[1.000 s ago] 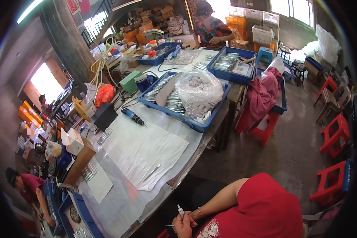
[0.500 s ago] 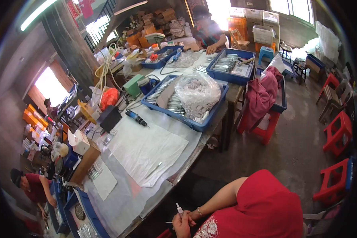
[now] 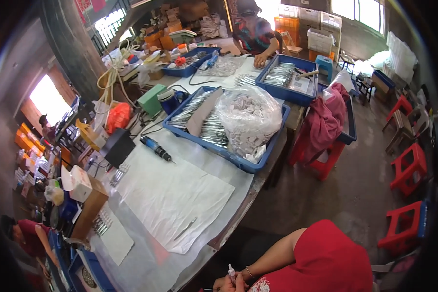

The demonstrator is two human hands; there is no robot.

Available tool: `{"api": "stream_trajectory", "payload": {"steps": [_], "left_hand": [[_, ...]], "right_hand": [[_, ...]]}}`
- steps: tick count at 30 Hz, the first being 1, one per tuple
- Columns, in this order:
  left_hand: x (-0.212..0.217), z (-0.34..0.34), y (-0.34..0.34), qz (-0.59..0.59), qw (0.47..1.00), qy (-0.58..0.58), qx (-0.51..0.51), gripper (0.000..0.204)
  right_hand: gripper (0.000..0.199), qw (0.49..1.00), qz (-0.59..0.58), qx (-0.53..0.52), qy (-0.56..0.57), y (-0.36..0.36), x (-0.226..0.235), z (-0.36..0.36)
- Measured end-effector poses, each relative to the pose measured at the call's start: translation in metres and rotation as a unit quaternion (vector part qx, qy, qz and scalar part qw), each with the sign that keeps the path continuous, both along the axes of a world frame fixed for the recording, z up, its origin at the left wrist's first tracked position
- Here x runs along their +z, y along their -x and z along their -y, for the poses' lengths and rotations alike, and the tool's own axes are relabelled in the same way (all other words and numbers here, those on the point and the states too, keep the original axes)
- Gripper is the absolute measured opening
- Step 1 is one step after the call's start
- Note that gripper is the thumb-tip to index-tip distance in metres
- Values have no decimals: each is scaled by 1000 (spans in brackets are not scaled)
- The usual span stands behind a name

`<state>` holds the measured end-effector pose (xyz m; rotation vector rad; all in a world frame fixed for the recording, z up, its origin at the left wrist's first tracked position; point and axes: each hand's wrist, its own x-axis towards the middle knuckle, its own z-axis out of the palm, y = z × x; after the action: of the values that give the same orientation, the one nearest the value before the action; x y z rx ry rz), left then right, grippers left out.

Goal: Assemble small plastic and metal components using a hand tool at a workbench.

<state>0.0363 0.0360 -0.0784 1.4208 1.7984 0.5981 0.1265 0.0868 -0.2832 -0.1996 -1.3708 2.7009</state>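
Presently, your hands (image 3: pixel 239 284) hold a white tube (image 3: pixel 231 272) off the table's (image 3: pixel 221 238) near edge, individual grips indistinguishable; it appears partway done, with one metal rod (image 3: pixel 185 228) untouched near the cloth's (image 3: pixel 175 190) front corner.

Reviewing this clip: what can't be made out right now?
Head view: part of the hands, cut off by the lower edge.
Head view: the white piece, its lower end covered by the hands.
Head view: blue tray's floor beneath the clear bag, hidden by it.
Head view: lower-left bin's near end, cut off below.
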Motion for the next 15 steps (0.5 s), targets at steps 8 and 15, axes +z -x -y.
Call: {"api": "stream_trajectory", "payload": {"steps": [8,15], "left_hand": [[6,-24,-15,-147,987,71,10,26],[51,-22,-19,139,989,-33,44,23]], "right_hand": [[31,999,36,-14,24,28,-37,14],[29,998,45,-14,28,17,-48,22]]}}
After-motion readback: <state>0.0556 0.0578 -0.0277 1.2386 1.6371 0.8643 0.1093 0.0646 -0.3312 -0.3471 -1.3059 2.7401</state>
